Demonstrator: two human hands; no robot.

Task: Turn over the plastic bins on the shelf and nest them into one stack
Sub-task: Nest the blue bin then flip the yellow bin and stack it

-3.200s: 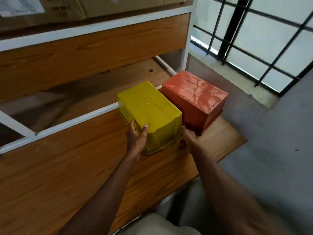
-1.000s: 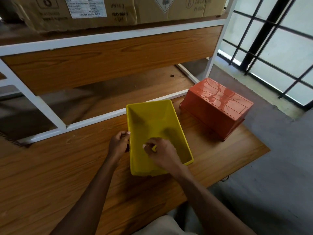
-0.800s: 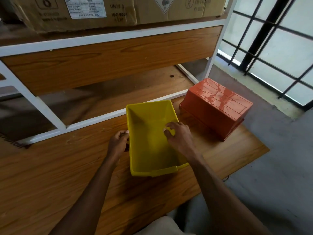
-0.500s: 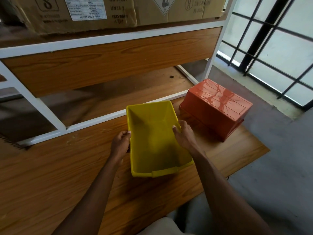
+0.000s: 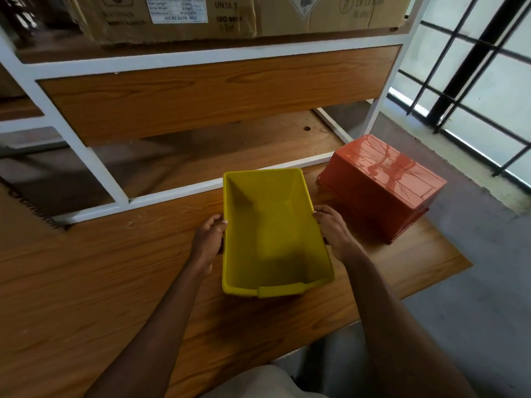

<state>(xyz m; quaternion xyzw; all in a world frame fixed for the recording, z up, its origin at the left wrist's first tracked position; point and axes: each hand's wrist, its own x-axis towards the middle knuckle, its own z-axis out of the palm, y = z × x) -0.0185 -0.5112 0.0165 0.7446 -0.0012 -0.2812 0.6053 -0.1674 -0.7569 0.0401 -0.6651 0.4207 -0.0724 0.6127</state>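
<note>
A yellow plastic bin [image 5: 273, 242] stands open side up on the wooden shelf board [image 5: 86, 282], empty inside. My left hand [image 5: 208, 239] grips its left rim, fingers curled over the edge. My right hand [image 5: 333, 231] holds the right rim from outside, the thumb at the edge. To the right, an orange-red bin [image 5: 382, 185] lies upside down on the same board, its ribbed glossy bottom facing up, apart from the yellow bin.
A white metal shelf frame [image 5: 94, 179] crosses behind the bins, with a lower wooden level beyond it. Cardboard boxes [image 5: 178, 15] sit on the upper shelf. The board ends at the right near the grey floor [image 5: 474, 326] and a barred window [image 5: 474, 67].
The yellow bin went from upside down to open side up. Since a second ago my right hand moved out of the bin's inside to its right rim. The orange bin stayed put.
</note>
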